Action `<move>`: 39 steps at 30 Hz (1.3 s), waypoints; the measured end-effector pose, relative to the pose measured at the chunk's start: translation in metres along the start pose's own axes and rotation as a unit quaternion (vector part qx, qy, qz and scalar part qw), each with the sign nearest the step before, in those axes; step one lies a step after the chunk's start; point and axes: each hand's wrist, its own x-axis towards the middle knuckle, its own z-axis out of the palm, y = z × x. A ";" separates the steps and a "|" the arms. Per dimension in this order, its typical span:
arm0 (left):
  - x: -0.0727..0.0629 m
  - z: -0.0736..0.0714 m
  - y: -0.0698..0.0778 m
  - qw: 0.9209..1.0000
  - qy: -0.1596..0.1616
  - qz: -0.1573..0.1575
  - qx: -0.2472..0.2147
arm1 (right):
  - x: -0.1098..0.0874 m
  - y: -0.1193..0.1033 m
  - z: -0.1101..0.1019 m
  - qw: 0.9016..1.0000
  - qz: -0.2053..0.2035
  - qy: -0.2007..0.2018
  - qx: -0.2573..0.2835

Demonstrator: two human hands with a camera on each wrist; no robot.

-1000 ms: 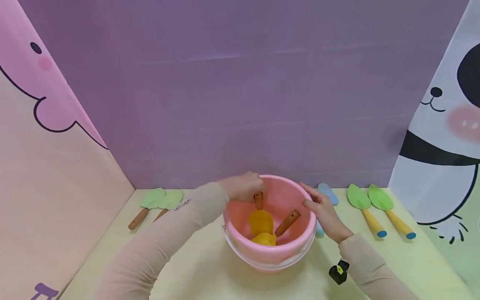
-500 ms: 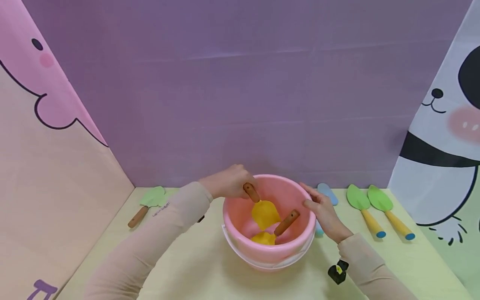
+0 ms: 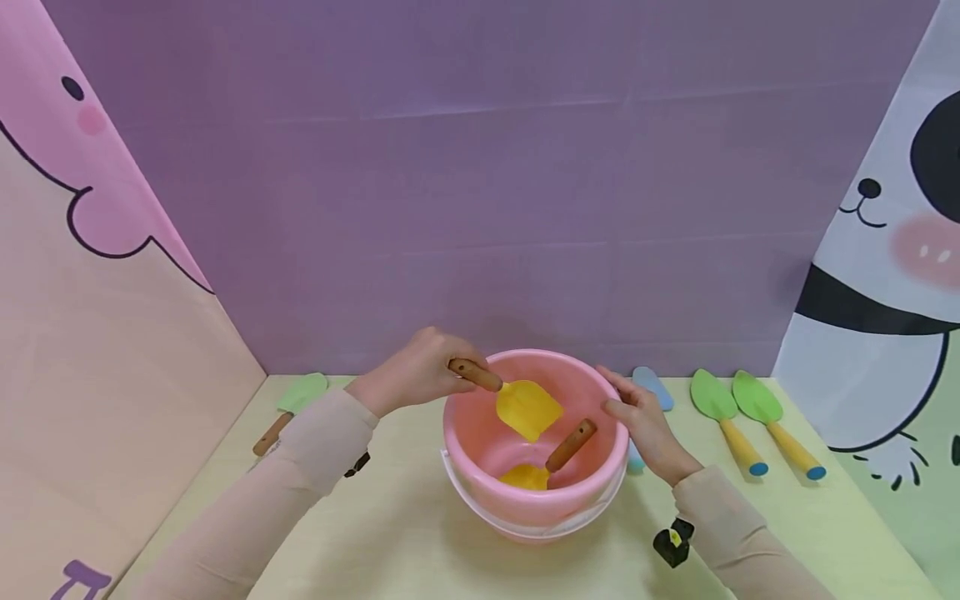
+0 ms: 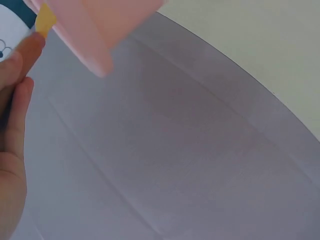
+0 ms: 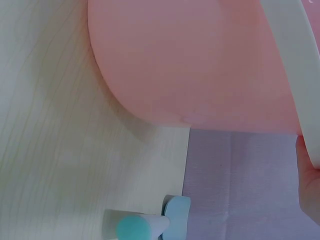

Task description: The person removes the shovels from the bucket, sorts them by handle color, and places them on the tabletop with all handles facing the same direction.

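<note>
My left hand (image 3: 420,371) grips the brown wooden handle of a toy shovel (image 3: 528,408). Its yellow blade hangs over the opening of a pink bucket (image 3: 536,500), tilted down to the right. In the left wrist view, fingers and thumb wrap that wooden handle (image 4: 30,52) beside the bucket's rim (image 4: 97,62). Inside the bucket lies a second yellow shovel (image 3: 573,444), its wooden handle leaning toward the right wall. My right hand (image 3: 648,429) holds the bucket's right rim, thumb at the edge. A white bail (image 3: 525,529) hangs down the bucket's front.
Right of the bucket lie two green shovels, one (image 3: 712,396) beside the other (image 3: 757,398), with yellow handles. A light blue shovel (image 3: 652,387) lies partly behind the bucket and right hand. At left, a green shovel (image 3: 303,392) lies near the purple backdrop (image 3: 450,208).
My left hand has moved left and up, raising the yellow shovel from inside the bucket and swinging its blade to the right. The right hand stays at the rim.
</note>
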 end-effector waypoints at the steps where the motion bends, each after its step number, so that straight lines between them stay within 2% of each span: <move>1: -0.003 0.000 0.000 1.000 0.010 -0.008 -0.007 | 0.000 0.000 0.000 1.000 -0.001 -0.001 -0.001; 4: -0.010 -0.001 0.002 0.999 0.039 -0.023 -0.017 | 0.000 0.000 0.000 1.000 -0.001 0.001 -0.003; 8: -0.021 -0.001 0.001 0.996 0.090 -0.012 -0.001 | 0.001 0.000 0.000 1.000 -0.001 0.000 -0.004; 11: -0.029 -0.001 -0.002 0.991 0.136 -0.019 -0.002 | 0.001 0.001 0.000 1.000 0.000 -0.002 -0.004; 15: -0.038 -0.004 -0.007 0.981 0.188 -0.055 -0.010 | 0.003 0.002 -0.001 1.000 0.002 0.000 -0.004; 21: -0.050 -0.007 -0.014 0.968 0.222 -0.116 -0.037 | 0.001 0.003 -0.002 1.000 0.002 0.005 -0.010; 24: -0.057 -0.007 -0.018 0.958 0.252 -0.126 -0.051 | -0.001 0.004 -0.001 1.000 0.003 0.004 -0.009; 27: -0.063 -0.003 -0.024 0.942 0.308 -0.120 -0.059 | -0.003 0.005 0.000 1.000 0.004 0.008 -0.007; 30: -0.068 0.005 -0.034 0.919 0.378 -0.100 -0.057 | -0.004 0.004 0.000 1.000 0.004 0.009 -0.006; 33: -0.071 0.013 -0.041 0.896 0.427 -0.104 -0.061 | -0.003 0.003 0.000 1.000 0.001 0.007 -0.008; 36: -0.074 0.019 -0.047 0.876 0.450 -0.146 -0.094 | -0.002 0.004 -0.001 1.000 0.000 0.010 -0.009; 39: -0.077 0.024 -0.052 0.850 0.465 -0.205 -0.138 | -0.001 0.004 0.000 1.000 0.003 0.014 -0.006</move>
